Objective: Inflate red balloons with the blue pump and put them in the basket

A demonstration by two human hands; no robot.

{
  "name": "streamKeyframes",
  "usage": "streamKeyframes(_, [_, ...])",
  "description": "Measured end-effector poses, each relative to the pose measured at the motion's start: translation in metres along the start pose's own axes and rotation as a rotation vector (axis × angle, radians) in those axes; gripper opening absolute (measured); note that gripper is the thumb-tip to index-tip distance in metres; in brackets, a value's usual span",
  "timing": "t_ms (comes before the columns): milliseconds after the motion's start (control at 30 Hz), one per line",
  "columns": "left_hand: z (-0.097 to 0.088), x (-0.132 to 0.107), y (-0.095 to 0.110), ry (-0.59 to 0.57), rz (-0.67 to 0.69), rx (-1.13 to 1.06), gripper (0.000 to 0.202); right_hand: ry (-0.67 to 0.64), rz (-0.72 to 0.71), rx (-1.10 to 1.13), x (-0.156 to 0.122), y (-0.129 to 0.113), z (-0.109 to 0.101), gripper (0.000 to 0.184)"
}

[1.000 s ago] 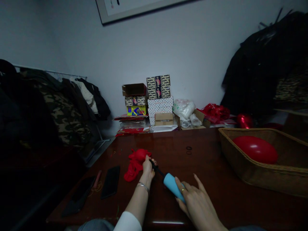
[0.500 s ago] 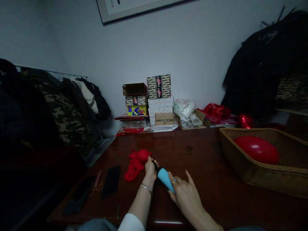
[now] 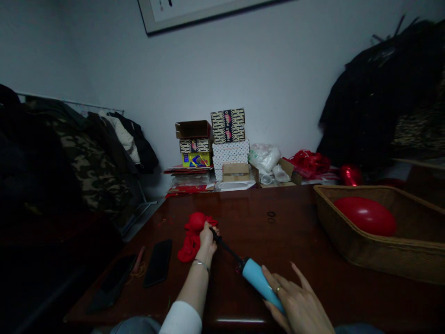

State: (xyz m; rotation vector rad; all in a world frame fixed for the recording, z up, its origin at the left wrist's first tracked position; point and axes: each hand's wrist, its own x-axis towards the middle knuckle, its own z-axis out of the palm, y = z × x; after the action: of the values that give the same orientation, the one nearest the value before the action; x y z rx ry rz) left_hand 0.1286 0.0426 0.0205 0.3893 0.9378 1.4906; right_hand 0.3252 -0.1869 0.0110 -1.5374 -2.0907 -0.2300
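Note:
My left hand [image 3: 207, 237] is closed around the black nozzle end of a hand pump, with the neck of a small, partly filled red balloon [image 3: 197, 221] at its fingers. My right hand [image 3: 295, 297] grips the blue barrel [image 3: 261, 281] of the pump, index finger stretched away from it. Between barrel and nozzle end, a black rod [image 3: 230, 251] shows at length, slanting down to the right. A heap of limp red balloons [image 3: 189, 247] lies on the table beside and partly behind my left hand.
On the right stands a wicker basket [image 3: 351, 241] holding a large red balloon [image 3: 365, 215]. Two dark rings [image 3: 271, 217] lie mid-table. A black phone [image 3: 158, 262], a dark flat item [image 3: 113, 283] and a pinkish stick [image 3: 139, 259] are at left. Boxes [image 3: 229, 157] are stacked behind the table.
My right hand has drawn the blue barrel down and right, exposing more of the black rod. My left hand has shifted slightly left, and the balloon at its fingers looks rounder.

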Motion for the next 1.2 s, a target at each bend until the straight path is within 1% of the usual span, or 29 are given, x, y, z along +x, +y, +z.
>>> streamKeyframes(100, [0.003,-0.009,-0.001,-0.002,-0.028,-0.029,0.029,-0.024,0.043,-0.014,0.006,-0.005,-0.007,0.059])
streamKeyframes(200, [0.007,-0.021,-0.003,0.007,-0.046,-0.052,0.029,-0.111,0.09,-0.011,0.021,-0.015,-0.014,0.055])
streamKeyframes(267, [0.009,-0.029,-0.006,-0.012,-0.06,-0.061,0.029,-0.177,0.117,-0.012,0.033,-0.022,-0.016,0.054])
streamKeyframes(333, [0.011,-0.036,-0.011,-0.035,-0.076,-0.067,0.03,-0.208,0.143,-0.029,0.045,-0.028,-0.016,0.054])
streamKeyframes(433, [0.013,-0.043,-0.018,-0.025,-0.085,-0.077,0.029,-0.238,0.16,-0.042,0.062,-0.035,-0.011,0.052])
streamKeyframes(567, [0.014,-0.046,-0.021,-0.03,-0.079,-0.086,0.03,-0.24,0.189,-0.044,0.075,-0.039,-0.003,0.049])
streamKeyframes(700, [0.013,-0.046,-0.016,-0.054,-0.066,-0.072,0.032,-0.215,0.188,-0.041,0.08,-0.04,0.001,0.049])
streamKeyframes(767, [0.013,-0.047,-0.012,-0.088,-0.076,-0.084,0.032,-0.214,0.188,-0.028,0.081,-0.04,0.0,0.049])
streamKeyframes(900, [0.011,-0.047,-0.005,-0.162,-0.164,-0.172,0.039,-0.226,0.227,0.023,0.08,-0.037,-0.003,0.05])
streamKeyframes(967, [0.01,-0.047,-0.004,-0.191,-0.184,-0.199,0.04,-0.234,0.241,0.063,0.079,-0.035,-0.005,0.05])
streamKeyframes(1100, [0.008,-0.044,-0.007,-0.242,-0.155,-0.221,0.032,-0.229,0.242,0.135,0.077,-0.031,-0.009,0.051])
streamKeyframes(1200, [0.008,-0.044,-0.008,-0.274,-0.173,-0.273,0.024,-0.241,0.241,0.172,0.076,-0.028,-0.009,0.052])
